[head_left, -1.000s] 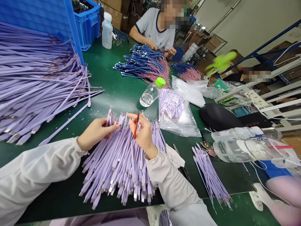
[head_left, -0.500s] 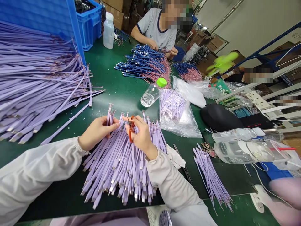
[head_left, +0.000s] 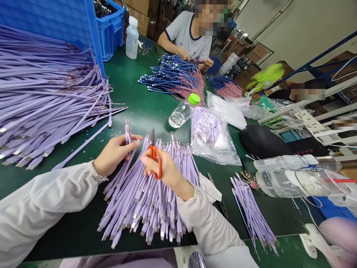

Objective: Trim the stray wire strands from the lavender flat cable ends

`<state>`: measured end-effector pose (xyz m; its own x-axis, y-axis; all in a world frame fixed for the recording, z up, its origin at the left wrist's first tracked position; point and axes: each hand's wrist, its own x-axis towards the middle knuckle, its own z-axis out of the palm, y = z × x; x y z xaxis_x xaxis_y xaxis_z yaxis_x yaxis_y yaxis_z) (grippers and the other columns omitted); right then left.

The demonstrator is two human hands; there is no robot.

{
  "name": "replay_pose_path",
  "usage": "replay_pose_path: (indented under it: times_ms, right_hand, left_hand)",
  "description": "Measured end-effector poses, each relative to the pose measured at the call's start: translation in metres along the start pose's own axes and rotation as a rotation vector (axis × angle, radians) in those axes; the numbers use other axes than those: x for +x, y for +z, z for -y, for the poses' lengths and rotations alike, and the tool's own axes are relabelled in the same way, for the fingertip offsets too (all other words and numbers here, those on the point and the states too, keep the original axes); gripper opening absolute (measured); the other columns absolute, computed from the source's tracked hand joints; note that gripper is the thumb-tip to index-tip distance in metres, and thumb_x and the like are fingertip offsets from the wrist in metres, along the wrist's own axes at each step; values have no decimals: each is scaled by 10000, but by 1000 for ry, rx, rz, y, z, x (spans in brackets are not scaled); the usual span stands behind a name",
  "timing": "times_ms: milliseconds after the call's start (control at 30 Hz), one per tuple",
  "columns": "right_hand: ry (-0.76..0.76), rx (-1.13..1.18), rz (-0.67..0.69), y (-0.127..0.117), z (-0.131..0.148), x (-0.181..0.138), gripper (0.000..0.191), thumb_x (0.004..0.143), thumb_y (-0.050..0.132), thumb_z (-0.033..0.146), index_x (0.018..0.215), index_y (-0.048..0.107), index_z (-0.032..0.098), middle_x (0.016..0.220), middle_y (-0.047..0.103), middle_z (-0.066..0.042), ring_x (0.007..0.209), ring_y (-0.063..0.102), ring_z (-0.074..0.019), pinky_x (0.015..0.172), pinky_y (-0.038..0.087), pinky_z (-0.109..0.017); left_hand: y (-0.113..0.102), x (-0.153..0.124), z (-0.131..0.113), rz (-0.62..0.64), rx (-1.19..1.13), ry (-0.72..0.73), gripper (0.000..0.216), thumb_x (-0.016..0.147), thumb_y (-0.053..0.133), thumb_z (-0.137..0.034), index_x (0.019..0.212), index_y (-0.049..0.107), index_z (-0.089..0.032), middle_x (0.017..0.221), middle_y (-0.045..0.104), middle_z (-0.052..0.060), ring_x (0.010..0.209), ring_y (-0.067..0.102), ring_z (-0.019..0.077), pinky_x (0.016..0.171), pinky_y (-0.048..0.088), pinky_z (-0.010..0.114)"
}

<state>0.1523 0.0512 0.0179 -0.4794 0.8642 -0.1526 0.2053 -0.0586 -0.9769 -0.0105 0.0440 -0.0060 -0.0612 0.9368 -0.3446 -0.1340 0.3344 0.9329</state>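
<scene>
My left hand pinches a few lilac USB cables just below their frayed wire ends, which stick up above the fingers. In my right hand is a pair of scissors with orange handles; its dark blades point away from me, apart from the held cables. Under and between both hands lies a large fanned pile of lilac cables, plugs toward me and bare wires at the far end. Whether the blades are apart is too blurred to tell.
A blue bin and a heap of lilac cables stand at left. Ahead lie a green-capped bottle and a bagged bundle. A smaller cable bunch is at right. Across the table, a person handles blue cables.
My right hand has drawn the scissors back from beside the left fingers, and the blades have swung to point away from me. My left hand still grips cables.
</scene>
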Motion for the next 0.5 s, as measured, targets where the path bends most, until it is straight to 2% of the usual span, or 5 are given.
replay_pose_path:
  times_ms: [100, 167, 267, 500]
  right_hand:
    - [259, 249, 183, 9, -1, -3, 294, 726, 640, 438, 684, 508, 179, 410, 456, 88, 356, 439, -71, 431, 445, -228]
    - [340, 341, 232, 12, -5, -2, 313, 703, 662, 438, 646, 509, 171, 375, 462, 86, 313, 406, -63, 376, 431, -213]
    - [371, 404, 244, 11, -8, -1, 308, 682, 686, 418, 634, 520, 163, 364, 464, 88, 307, 406, -59, 351, 436, -196]
    - [342, 411, 237, 11, -7, -1, 310, 679, 702, 410, 623, 533, 156, 354, 475, 87, 303, 399, -53, 341, 446, -185]
  left_hand:
    - [0, 0, -1, -18, -25, 20, 409, 583, 732, -407, 896, 668, -153, 731, 558, -9, 484, 383, 54, 425, 339, 186]
    - [1, -1, -2, -26, -25, 20, 405, 575, 733, -404, 884, 667, -149, 728, 566, -6, 481, 386, 56, 421, 334, 190]
    - [2, -2, -4, -29, -17, 7, 410, 568, 730, -401, 882, 664, -145, 712, 574, -6, 452, 384, 53, 413, 328, 199]
    - [1, -2, -2, -25, -16, 8, 414, 578, 740, -403, 889, 665, -140, 742, 597, -5, 431, 386, 31, 417, 330, 191]
